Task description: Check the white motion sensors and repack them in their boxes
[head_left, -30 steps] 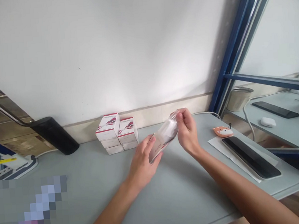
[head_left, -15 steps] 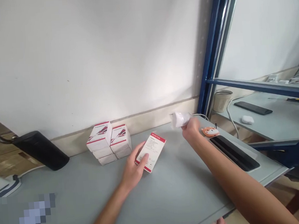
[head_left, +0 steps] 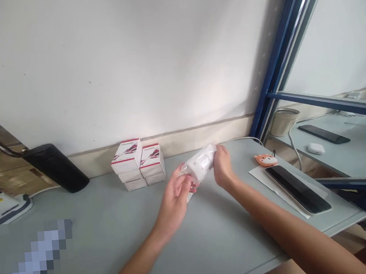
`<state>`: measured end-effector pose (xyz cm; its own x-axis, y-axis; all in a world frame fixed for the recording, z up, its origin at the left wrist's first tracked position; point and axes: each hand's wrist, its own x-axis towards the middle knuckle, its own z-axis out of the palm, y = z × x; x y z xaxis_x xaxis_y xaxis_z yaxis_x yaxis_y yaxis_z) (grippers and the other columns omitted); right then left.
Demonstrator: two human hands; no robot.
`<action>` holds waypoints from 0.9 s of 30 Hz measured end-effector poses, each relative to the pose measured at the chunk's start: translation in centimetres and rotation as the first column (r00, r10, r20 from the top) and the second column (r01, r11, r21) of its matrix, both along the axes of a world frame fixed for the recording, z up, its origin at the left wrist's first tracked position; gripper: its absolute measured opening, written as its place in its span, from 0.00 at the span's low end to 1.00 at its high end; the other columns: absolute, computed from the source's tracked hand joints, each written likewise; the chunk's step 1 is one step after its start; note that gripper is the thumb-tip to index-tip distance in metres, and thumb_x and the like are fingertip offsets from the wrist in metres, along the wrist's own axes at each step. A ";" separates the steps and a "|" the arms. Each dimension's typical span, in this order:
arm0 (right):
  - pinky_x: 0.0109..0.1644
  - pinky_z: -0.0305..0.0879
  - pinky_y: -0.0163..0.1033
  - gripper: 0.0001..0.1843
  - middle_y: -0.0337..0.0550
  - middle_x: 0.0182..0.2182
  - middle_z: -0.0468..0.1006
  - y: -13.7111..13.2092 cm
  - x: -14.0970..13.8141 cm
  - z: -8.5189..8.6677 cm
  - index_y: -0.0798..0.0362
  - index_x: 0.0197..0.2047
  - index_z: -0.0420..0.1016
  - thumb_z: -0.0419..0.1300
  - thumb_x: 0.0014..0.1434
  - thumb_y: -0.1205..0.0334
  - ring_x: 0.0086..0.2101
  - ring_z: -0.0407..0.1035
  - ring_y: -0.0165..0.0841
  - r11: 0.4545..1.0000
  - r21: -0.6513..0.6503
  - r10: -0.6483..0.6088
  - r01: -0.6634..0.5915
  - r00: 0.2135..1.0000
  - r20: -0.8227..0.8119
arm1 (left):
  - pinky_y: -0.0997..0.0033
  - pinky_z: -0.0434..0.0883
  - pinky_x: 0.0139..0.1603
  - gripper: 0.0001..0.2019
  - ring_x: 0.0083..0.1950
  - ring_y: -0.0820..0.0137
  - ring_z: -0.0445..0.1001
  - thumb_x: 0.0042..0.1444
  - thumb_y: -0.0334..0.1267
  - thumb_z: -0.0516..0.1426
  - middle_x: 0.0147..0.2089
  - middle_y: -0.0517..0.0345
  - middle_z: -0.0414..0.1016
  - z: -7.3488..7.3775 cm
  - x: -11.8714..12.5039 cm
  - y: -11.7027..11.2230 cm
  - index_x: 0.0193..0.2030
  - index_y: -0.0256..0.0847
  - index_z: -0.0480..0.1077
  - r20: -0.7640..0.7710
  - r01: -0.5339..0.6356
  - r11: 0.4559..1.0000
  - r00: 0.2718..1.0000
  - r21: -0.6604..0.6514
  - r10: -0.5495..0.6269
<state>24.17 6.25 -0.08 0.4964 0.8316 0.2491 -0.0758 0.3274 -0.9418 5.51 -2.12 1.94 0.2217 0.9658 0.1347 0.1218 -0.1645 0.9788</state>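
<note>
Two hands: both hold one clear plastic bag [head_left: 200, 164] above the grey table [head_left: 115, 239].
Far left: a black lamp base [head_left: 56, 167] sits on the table by the wall, and a white and blue thing [head_left: 5, 209] lies at the edge; it is too cut off to name.
Boxes: small white and red boxes [head_left: 138, 163] stand in two stacks, side by side, close to the wall, just left of the hands.
Left hand: the left hand [head_left: 175, 196] has its fingers curled around the low end of the bag. A bit of red and white shows under them, but it is too hidden to name.
Bag: its long side runs from low left to high right. The high end points to the wall.
Right hand: the right hand [head_left: 222, 167] pinches the high end of the bag with closed fingers.
Right side: an orange toy [head_left: 266, 160] and a black phone [head_left: 297, 188] lie on white paper [head_left: 262, 175], away from the hands.
</note>
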 end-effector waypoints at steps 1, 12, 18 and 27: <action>0.30 0.62 0.36 0.10 0.33 0.26 0.65 -0.7 -0.7 0.3 0.47 0.35 0.65 0.51 0.67 0.52 0.26 0.61 0.32 1.000 -0.020 0.002 -0.002 1.000 0.004 | 0.58 0.78 0.53 0.28 0.48 0.61 0.83 0.69 0.60 0.56 0.51 0.50 0.83 0.2 0.2 -0.2 0.70 0.49 0.67 0.037 0.022 0.998 0.999 -0.066 -0.020; 0.36 0.72 0.38 0.16 0.37 0.39 0.70 -2.8 -1.7 3.6 0.46 0.49 0.67 0.61 0.58 0.57 0.37 0.69 0.34 0.756 -0.036 0.626 -0.653 0.739 -0.249 | 0.71 0.74 0.37 0.22 0.34 0.73 0.69 0.63 0.61 0.63 0.46 0.53 0.79 1.3 -1.8 2.1 0.45 0.42 0.77 0.418 -0.212 0.956 0.864 -0.201 0.280; 0.49 0.80 0.46 0.28 0.38 0.43 0.70 -2.7 -1.5 2.7 0.42 0.61 0.68 0.70 0.59 0.55 0.47 0.74 0.37 0.720 -0.095 0.663 -0.687 0.722 -0.199 | 0.69 0.70 0.36 0.25 0.32 0.70 0.68 0.62 0.64 0.61 0.35 0.57 0.78 0.5 -2.8 2.9 0.37 0.41 0.76 0.204 -0.361 0.933 0.913 0.001 0.353; 0.53 0.79 0.46 0.32 0.42 0.48 0.82 -3.1 -0.2 3.6 0.43 0.63 0.73 0.75 0.58 0.51 0.41 0.82 0.37 0.524 -0.248 0.842 -0.815 0.540 0.006 | 0.70 0.73 0.32 0.19 0.28 0.68 0.74 0.62 0.57 0.63 0.34 0.57 0.81 1.3 -2.8 2.8 0.40 0.41 0.79 0.103 -0.599 0.766 0.798 0.233 0.593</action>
<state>23.93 3.11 3.48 -0.4621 0.8860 0.0376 -0.1077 -0.0140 -0.9941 2.67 0.64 3.23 -0.3940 0.8377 0.3782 0.2538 -0.2963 0.9208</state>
